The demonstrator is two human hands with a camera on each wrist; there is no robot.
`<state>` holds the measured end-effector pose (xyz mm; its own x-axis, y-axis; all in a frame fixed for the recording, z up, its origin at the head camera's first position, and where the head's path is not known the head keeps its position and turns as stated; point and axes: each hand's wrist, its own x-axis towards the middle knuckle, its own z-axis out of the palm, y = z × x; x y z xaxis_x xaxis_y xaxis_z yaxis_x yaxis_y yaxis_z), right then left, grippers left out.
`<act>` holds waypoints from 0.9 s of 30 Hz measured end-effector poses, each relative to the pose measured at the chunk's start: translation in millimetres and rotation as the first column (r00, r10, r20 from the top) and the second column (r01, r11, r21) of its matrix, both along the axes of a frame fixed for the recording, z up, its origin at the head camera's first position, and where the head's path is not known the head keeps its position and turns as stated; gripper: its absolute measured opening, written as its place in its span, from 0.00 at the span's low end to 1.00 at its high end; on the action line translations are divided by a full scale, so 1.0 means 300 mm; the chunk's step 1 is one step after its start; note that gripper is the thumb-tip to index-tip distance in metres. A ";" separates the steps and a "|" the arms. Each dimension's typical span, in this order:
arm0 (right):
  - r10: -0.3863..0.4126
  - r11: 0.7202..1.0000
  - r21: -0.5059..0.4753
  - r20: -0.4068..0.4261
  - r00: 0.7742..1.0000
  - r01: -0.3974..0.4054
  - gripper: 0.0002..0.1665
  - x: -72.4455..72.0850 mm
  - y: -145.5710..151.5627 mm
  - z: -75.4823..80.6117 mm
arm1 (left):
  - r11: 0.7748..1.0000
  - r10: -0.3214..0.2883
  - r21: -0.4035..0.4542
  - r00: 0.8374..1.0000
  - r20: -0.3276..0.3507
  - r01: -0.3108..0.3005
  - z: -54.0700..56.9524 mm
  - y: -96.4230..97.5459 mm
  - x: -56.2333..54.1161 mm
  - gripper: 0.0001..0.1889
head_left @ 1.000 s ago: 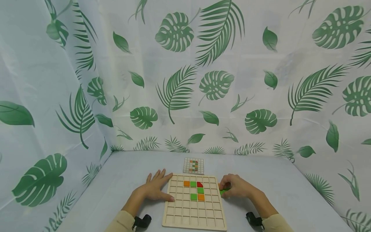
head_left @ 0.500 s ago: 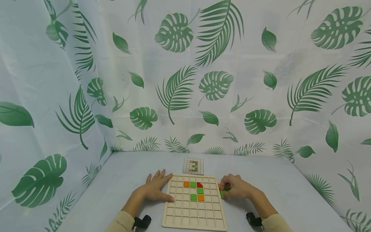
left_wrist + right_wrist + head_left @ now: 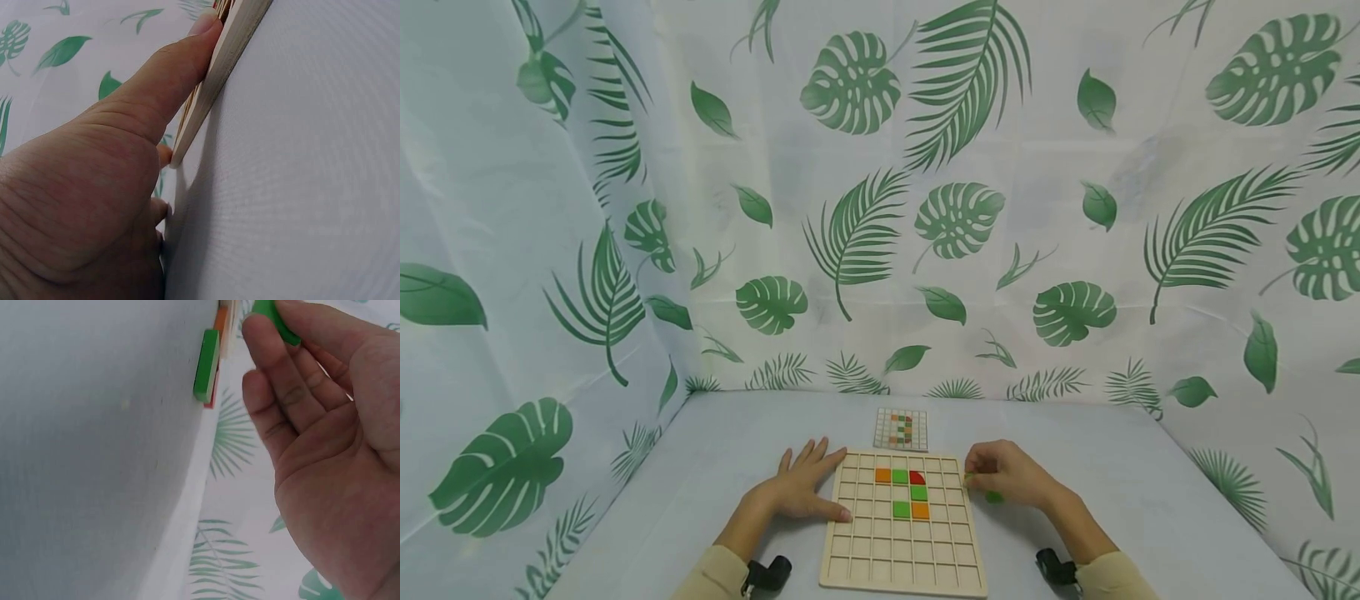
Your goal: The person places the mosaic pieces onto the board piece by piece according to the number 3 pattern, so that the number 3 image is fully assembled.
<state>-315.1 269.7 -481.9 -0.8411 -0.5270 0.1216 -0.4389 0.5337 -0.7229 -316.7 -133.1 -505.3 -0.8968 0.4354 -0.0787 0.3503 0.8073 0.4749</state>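
Note:
My right hand (image 3: 1009, 473) pinches a green tile (image 3: 275, 320) between thumb and fingers, just off the right edge of a pale wooden grid board (image 3: 902, 554). My left hand (image 3: 797, 490) rests at the board's left side with fingers spread; its thumb (image 3: 181, 65) lies over the edge. Set in the grid are an orange tile (image 3: 883, 475), a red rounded tile (image 3: 917, 477), several green tiles (image 3: 919, 493) and a second orange one. On the table below my right hand lies another green tile (image 3: 205, 367), beside a red piece (image 3: 210, 399) and an orange piece (image 3: 220, 319).
Beyond the board lies a small pattern card (image 3: 901, 429) printed with a coloured grid. A white cloth covers the table (image 3: 760, 433). Leaf-printed curtains (image 3: 880, 208) rise at the back and sides. A black wrist camera (image 3: 1058, 568) sits below the right hand.
My right hand has lifted slightly and shifted left towards the board, now with a green tile between its fingertips. My left hand and the tiles in the grid have stayed put.

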 end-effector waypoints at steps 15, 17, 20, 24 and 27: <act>0.068 0.998 -0.014 0.016 0.998 -0.068 0.06 0.011 -0.080 0.003 | 1.000 -0.006 -0.003 1.000 0.000 0.006 -0.006 0.001 -0.001 0.61; 0.083 0.996 -0.016 0.003 0.997 -0.083 0.06 0.014 -0.091 0.003 | 1.000 -0.003 -0.002 1.000 0.000 0.003 -0.003 0.001 0.001 0.61; 0.086 0.996 -0.010 -0.027 0.996 -0.086 0.07 0.020 -0.105 0.004 | 1.000 -0.001 0.003 1.000 0.002 0.001 0.003 0.002 0.005 0.60; 0.083 0.997 0.006 -0.093 0.992 -0.082 0.09 0.025 -0.119 0.007 | 1.000 -0.006 0.004 1.000 0.005 0.006 0.012 0.001 0.009 0.60; 0.102 0.995 0.001 -0.105 0.989 -0.102 0.10 0.026 -0.127 0.006 | 1.000 -0.008 0.001 1.000 0.004 0.008 0.015 0.001 0.009 0.60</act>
<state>-307.4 231.7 -480.0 -0.7653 -0.6089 0.2088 -0.5645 0.4791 -0.6721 -313.9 -132.9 -500.7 -0.8930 0.4427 -0.0817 0.3548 0.8038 0.4775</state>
